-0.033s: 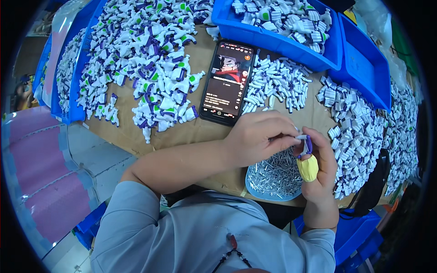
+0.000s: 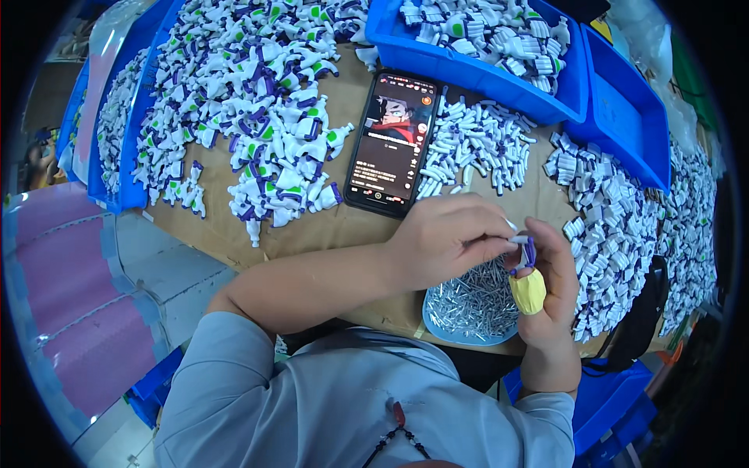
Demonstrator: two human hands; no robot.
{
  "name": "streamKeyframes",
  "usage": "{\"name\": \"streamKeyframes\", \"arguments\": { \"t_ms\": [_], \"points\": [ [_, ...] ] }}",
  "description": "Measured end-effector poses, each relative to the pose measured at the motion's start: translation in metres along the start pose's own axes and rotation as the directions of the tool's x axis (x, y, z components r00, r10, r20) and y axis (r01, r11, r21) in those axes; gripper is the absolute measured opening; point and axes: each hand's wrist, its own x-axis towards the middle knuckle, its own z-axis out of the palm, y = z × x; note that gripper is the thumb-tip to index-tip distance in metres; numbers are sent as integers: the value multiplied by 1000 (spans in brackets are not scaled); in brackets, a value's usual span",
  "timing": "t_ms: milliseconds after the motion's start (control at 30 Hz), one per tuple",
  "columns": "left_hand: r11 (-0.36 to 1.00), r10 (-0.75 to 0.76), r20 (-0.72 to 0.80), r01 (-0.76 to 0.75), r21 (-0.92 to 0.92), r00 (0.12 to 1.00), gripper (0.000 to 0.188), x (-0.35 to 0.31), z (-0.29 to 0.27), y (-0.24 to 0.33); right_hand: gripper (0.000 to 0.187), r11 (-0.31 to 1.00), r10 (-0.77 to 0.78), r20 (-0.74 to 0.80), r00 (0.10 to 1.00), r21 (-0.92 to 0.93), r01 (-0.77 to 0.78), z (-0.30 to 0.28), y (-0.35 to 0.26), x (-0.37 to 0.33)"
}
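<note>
My right hand (image 2: 555, 281) holds a small white and purple plastic toy part (image 2: 528, 253) between thumb and fingers. A yellow wrap (image 2: 529, 292) covers the thumb of that hand. My left hand (image 2: 449, 238) reaches across with its fingertips pinched at a small white piece beside the toy part; its exact shape is mostly hidden by the fingers. Below both hands sits a light blue tray (image 2: 462, 338) full of small silvery metal pins (image 2: 472, 304), partly covered by the left hand. Just beyond the left hand lies a pile of short white tubes with dark ends (image 2: 484, 148).
A phone (image 2: 390, 144) with its screen lit lies on the brown table covering (image 2: 312, 232). White, purple and green figure parts (image 2: 273, 140) are heaped at left. Ribbed white pieces (image 2: 612, 234) pile up at right. Blue bins (image 2: 484, 72) stand along the back.
</note>
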Motion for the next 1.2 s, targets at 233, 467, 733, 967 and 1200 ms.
{"name": "streamKeyframes", "arguments": {
  "t_ms": [233, 467, 733, 967, 1200],
  "points": [
    [998, 56, -25, -55, 29, 998, 19, -4, 0, 0, 39, 991, -115, -25, 993, -68, 113, -4, 12, -2],
    [995, 77, -20, -76, 61, 997, 19, -5, -2, -2, 32, 837, -360, 4, 933, -441, 325, -4, 2, 11],
    [997, 2, 45, -6, 78, 999, 18, -9, -2, 1, 40, 779, -327, 110, 939, -531, 333, -9, -12, 15],
    [998, -39, 91, 34, 57, 995, 17, -11, 2, 1, 43, 766, -293, 110, 950, -567, 302, -15, -10, 14],
    [997, -75, 92, 74, 12, 993, 20, -11, 3, 8, 47, 848, -254, 93, 963, -458, 267, -12, -10, 13]
  ]
}}
